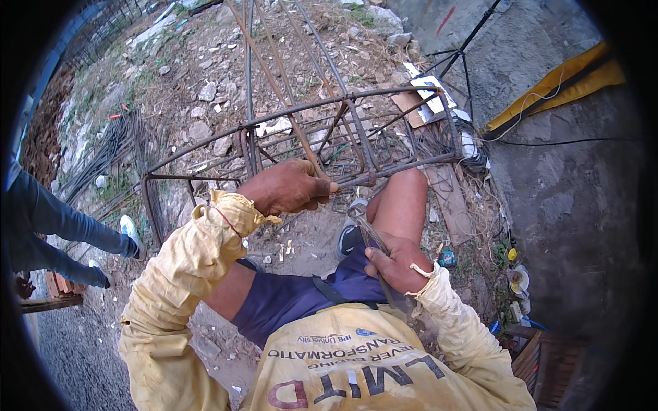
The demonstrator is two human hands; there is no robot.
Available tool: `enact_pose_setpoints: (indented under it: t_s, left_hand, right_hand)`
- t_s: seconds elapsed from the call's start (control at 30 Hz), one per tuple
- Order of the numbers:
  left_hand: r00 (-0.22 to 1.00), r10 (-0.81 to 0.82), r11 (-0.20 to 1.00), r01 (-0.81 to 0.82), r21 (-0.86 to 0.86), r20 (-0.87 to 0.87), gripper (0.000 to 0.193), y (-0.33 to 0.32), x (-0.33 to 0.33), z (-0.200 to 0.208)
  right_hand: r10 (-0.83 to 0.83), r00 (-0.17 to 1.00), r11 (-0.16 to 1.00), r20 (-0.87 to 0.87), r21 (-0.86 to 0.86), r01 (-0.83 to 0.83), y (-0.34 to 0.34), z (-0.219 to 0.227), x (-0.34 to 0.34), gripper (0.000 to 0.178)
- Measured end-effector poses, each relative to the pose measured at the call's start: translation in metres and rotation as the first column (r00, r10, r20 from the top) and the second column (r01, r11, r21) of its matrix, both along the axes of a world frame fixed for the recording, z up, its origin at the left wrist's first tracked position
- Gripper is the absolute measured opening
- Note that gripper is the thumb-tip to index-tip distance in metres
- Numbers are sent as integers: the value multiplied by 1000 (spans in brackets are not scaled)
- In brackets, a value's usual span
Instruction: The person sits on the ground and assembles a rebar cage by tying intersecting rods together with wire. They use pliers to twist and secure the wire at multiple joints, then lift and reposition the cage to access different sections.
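Note:
A long cage of rusty steel reinforcing bars (pixel 288 118), with rectangular stirrups, lies across in front of me above my knees. My left hand (pixel 291 188) is closed on the near bar of the cage, its thumb and fingers pinched close to where a stirrup (pixel 360 140) meets it. In my right hand (pixel 397 264), lower and to the right, is a pair of metal pincers (pixel 373 236). Their handles run through my fist and their head points up toward the cage, apart from the bars. Any tie wire at the joint is too small to make out.
Long steel rods (pixel 274 51) stretch away on the far side. A bundle of thin rods (pixel 103 157) lies on the rubble at left, near a person's legs (pixel 68 229). At right are a black metal stand (pixel 460 51), a yellow cloth strip (pixel 558 85) and a wooden crate (pixel 548 359).

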State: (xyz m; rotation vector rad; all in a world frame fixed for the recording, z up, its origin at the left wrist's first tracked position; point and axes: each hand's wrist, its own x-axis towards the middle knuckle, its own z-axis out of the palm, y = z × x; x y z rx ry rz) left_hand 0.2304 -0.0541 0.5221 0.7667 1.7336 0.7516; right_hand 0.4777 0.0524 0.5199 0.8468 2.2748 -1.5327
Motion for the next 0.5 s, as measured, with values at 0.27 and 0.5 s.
enact_pose_setpoints:
  t_s: [0.27, 0.5]
  left_hand:
    - [994, -72, 997, 71, -21, -77, 38, -3, -4, -2]
    - [994, -64, 998, 63, -15, -84, 38, -2, -2, 2]
  right_hand:
    - [194, 981, 781, 10, 604, -161, -29, 13, -4, 67]
    - [230, 956, 694, -181, 720, -31, -38, 7, 6, 75]
